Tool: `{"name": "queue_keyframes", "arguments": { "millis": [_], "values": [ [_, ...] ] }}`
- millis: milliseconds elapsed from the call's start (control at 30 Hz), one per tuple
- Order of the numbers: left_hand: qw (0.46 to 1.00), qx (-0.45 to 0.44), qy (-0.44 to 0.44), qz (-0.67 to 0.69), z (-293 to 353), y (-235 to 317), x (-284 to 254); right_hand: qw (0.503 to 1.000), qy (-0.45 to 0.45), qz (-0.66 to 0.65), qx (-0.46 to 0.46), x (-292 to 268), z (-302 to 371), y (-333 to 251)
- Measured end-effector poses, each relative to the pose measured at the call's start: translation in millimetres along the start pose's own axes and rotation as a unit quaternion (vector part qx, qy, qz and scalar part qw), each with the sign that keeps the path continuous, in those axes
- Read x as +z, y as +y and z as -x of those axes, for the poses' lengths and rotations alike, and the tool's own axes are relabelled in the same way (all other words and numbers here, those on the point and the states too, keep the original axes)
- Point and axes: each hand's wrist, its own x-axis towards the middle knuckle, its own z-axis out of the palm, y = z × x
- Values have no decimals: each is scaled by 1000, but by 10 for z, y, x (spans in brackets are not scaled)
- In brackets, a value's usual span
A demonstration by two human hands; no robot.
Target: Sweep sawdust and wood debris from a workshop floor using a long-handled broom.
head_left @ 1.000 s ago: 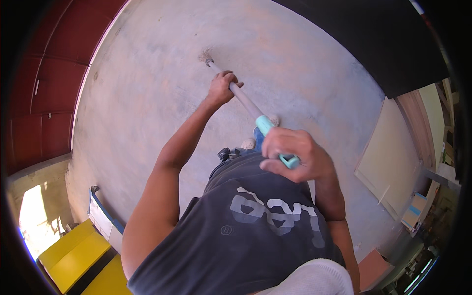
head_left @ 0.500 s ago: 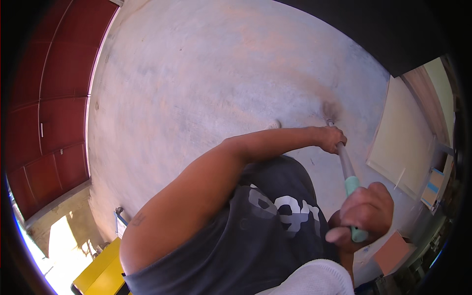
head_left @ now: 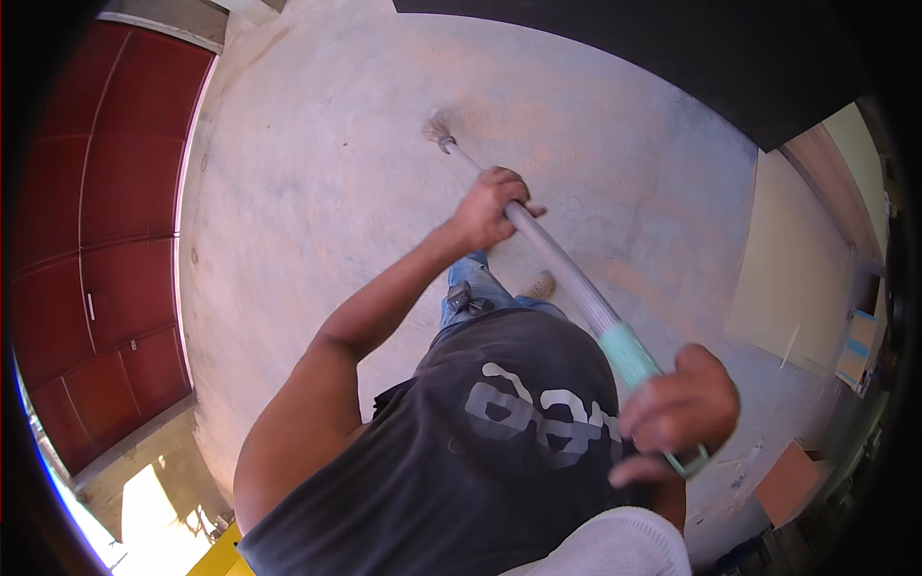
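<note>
I hold a long-handled broom (head_left: 567, 264) slantwise across my front. My left hand (head_left: 492, 206) wraps round its grey ribbed handle, not far above the bristle end. Higher up, my right hand (head_left: 687, 408) is closed over the mint-green grip (head_left: 629, 353) at the top end. Thin brownish bristles (head_left: 438, 130) show small at the far end, against the floor, with a dusty patch beside them. The handle passes to the right of my dark shirt and jeans.
Worn concrete floor (head_left: 317, 182) spreads ahead and to both sides. Red metal doors (head_left: 134, 211) stand at the left. A black panel (head_left: 672, 58) juts in at the top right. A pale board (head_left: 792, 278) and a brown box (head_left: 789, 483) are on the right, a yellow object (head_left: 223, 557) low left.
The bristle end has swung from the right over to the left and farther out. My left hand has moved left with the handle; my right hand stays on the grip.
</note>
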Motion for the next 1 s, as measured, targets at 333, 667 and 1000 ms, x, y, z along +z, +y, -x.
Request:
{"name": "queue_keyframes", "arguments": {
  "millis": [333,667,1000],
  "values": [
    [982,-22,-134,131,35,-1176,1181,959,167,41,224,409,-893,675],
    [879,150,-365,268,-807,309,1517,926,112,272,237,235,-1238,-265],
    [965,177,-142,130,-1017,-243,-156,906,145,142,-371,-58,-772,-59]
  ]
}}
